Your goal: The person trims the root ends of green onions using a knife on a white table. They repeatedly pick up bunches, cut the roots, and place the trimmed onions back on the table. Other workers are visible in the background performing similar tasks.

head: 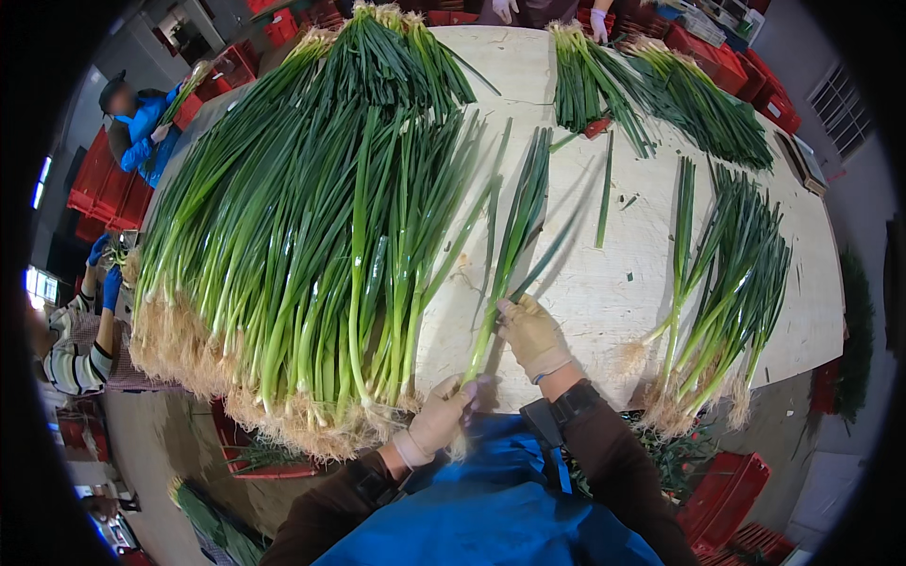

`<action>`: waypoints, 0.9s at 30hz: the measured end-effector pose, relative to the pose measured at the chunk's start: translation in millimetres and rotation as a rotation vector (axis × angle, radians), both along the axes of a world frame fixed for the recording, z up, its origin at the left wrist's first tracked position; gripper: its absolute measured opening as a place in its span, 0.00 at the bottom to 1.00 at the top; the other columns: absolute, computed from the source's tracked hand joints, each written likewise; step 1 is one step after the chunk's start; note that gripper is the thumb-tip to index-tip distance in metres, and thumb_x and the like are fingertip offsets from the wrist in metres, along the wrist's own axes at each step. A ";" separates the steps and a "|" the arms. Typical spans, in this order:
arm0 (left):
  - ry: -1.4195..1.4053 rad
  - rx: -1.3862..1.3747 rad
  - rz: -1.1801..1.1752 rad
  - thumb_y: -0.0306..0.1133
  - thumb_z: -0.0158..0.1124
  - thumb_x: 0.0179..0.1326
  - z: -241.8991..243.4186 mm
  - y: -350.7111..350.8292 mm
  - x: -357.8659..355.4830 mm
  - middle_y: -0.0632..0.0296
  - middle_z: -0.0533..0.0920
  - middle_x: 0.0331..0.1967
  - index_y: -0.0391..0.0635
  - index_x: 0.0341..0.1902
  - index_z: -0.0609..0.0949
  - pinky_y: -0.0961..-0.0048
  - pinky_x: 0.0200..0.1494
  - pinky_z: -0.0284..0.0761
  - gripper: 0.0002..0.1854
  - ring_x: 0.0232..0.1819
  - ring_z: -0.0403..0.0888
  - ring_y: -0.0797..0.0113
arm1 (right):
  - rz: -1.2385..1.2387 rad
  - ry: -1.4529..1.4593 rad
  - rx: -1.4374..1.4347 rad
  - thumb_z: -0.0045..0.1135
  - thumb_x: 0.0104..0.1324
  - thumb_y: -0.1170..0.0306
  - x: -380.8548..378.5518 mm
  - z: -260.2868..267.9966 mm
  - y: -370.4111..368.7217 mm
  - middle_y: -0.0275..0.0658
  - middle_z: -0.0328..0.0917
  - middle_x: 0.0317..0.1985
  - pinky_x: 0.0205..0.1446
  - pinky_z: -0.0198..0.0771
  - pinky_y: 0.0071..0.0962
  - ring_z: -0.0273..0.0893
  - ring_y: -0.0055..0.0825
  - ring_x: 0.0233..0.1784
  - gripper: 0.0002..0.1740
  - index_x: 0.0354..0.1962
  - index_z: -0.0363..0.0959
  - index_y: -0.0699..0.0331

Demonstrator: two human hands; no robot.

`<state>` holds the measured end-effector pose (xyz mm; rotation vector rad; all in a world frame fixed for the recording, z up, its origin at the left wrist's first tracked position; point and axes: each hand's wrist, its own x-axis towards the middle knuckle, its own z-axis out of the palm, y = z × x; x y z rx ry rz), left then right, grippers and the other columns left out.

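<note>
Held before me over the wooden table point(453, 347) is a single leek point(511, 240), roots towards me and green leaves pointing away. My left hand point(440, 419), in a pale glove, grips its white lower end just above the roots. Farther up the stem, my right hand point(532, 338), also gloved, has its fingers and thumb closed around the place where the leaves part. One leaf point(559, 247) bends out to the right from there. A large pile of leeks point(283, 255) lies to the left of my hands. A smaller bunch point(729, 304) rests on the right.
More leek bunches point(587, 85) lie across the table's far side, near a person's gloved hand point(599, 25). Co-workers stand at the left, one in a blue apron point(145, 138). Red crates point(729, 495) stand around the table. Loose leaf scraps point(605, 191) dot the wood.
</note>
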<state>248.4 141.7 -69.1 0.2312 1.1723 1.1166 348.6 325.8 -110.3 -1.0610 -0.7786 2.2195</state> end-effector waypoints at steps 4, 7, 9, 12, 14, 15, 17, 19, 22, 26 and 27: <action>-0.043 0.131 0.089 0.40 0.52 0.75 2.6 17.3 5.7 0.72 0.70 0.27 0.36 0.61 0.74 0.82 0.32 0.63 0.21 0.28 0.64 0.80 | -0.108 -0.049 0.123 0.52 0.73 0.73 -0.8 10.1 -2.3 0.34 0.77 0.42 0.48 0.75 0.26 0.75 0.23 0.44 0.07 0.47 0.71 0.63; -0.070 0.174 0.063 0.41 0.52 0.75 0.2 32.0 11.3 0.72 0.69 0.27 0.36 0.61 0.75 0.82 0.32 0.63 0.21 0.28 0.64 0.80 | -0.099 0.074 0.176 0.52 0.73 0.74 10.5 22.1 3.3 0.35 0.78 0.40 0.47 0.74 0.24 0.76 0.23 0.42 0.06 0.46 0.72 0.64; -0.154 0.160 0.085 0.41 0.52 0.75 0.1 40.6 12.8 0.72 0.69 0.28 0.37 0.60 0.75 0.82 0.32 0.63 0.21 0.28 0.64 0.79 | -0.049 0.018 0.263 0.54 0.71 0.75 17.7 30.9 4.5 0.35 0.80 0.36 0.48 0.74 0.25 0.77 0.25 0.39 0.06 0.45 0.72 0.65; -0.134 0.068 0.206 0.43 0.50 0.73 1.6 58.0 13.1 0.68 0.73 0.32 0.39 0.60 0.76 0.78 0.34 0.65 0.22 0.30 0.65 0.77 | 0.235 0.075 0.321 0.56 0.68 0.73 38.4 47.1 -5.0 0.34 0.80 0.33 0.49 0.73 0.26 0.77 0.26 0.39 0.07 0.42 0.74 0.66; -0.239 0.093 0.242 0.41 0.50 0.72 1.6 73.6 4.3 0.66 0.76 0.33 0.38 0.62 0.75 0.78 0.33 0.67 0.22 0.29 0.67 0.75 | 0.315 0.047 0.305 0.57 0.66 0.75 54.0 57.2 -20.1 0.35 0.80 0.34 0.48 0.73 0.25 0.78 0.24 0.40 0.06 0.41 0.74 0.67; -0.283 0.125 0.261 0.40 0.50 0.72 0.8 80.5 -0.4 0.65 0.77 0.34 0.38 0.63 0.74 0.78 0.32 0.68 0.23 0.29 0.67 0.74 | 0.375 0.026 0.309 0.58 0.66 0.76 62.0 61.4 -26.9 0.35 0.80 0.34 0.47 0.74 0.24 0.78 0.24 0.40 0.06 0.40 0.74 0.67; -0.231 0.068 0.180 0.37 0.49 0.67 -2.7 87.2 -11.3 0.63 0.80 0.40 0.40 0.61 0.76 0.77 0.36 0.69 0.22 0.35 0.71 0.71 | 0.349 0.000 0.220 0.59 0.62 0.76 83.6 70.2 -32.6 0.38 0.80 0.35 0.47 0.73 0.26 0.78 0.26 0.41 0.08 0.39 0.75 0.69; -0.234 0.074 0.131 0.35 0.51 0.64 -8.7 86.8 -19.2 0.62 0.80 0.46 0.43 0.60 0.77 0.77 0.40 0.69 0.22 0.43 0.74 0.70 | 0.341 -0.008 0.221 0.60 0.59 0.75 97.0 76.1 -33.4 0.39 0.79 0.34 0.47 0.71 0.29 0.75 0.28 0.41 0.08 0.36 0.74 0.68; -0.083 0.110 0.079 0.39 0.53 0.69 -19.5 87.2 -24.7 0.64 0.79 0.42 0.43 0.57 0.79 0.78 0.38 0.68 0.19 0.38 0.72 0.73 | 0.413 0.216 0.112 0.58 0.55 0.79 115.1 90.2 -27.6 0.41 0.78 0.30 0.44 0.72 0.29 0.77 0.30 0.35 0.06 0.33 0.74 0.69; -0.011 -0.042 0.162 0.36 0.56 0.71 -24.0 89.7 -25.9 0.67 0.75 0.31 0.41 0.49 0.79 0.77 0.27 0.67 0.12 0.25 0.70 0.75 | 0.483 0.504 0.131 0.62 0.52 0.71 135.2 117.3 -28.2 0.43 0.76 0.22 0.41 0.70 0.32 0.76 0.35 0.32 0.08 0.25 0.74 0.69; 0.025 -0.069 0.201 0.34 0.55 0.72 -22.4 89.8 -25.6 0.68 0.75 0.28 0.40 0.48 0.79 0.77 0.25 0.67 0.11 0.23 0.70 0.76 | 0.402 0.523 0.206 0.63 0.52 0.70 141.1 123.9 -29.9 0.43 0.76 0.22 0.42 0.70 0.34 0.76 0.36 0.32 0.09 0.24 0.74 0.68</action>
